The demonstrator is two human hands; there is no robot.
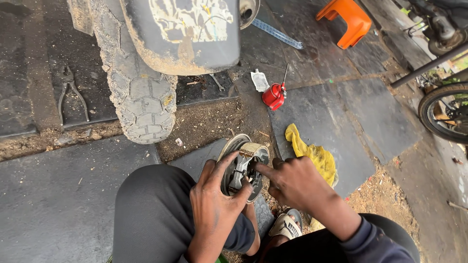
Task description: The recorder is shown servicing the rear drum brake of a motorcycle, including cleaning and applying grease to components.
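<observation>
Head view: left hand wraps fingers around the round grey metal brake drum plate, steadying it on edge over the knee. Right hand mostly curled, index finger extended, pressing inside the plate. Knobbly muddy tyre just ahead; red oil can and yellow rag near; pliers well apart.

The left hand covers much of the round brake plate, the knobby tyre and orange stool are cut by the top edge (the wheel by the right).
</observation>
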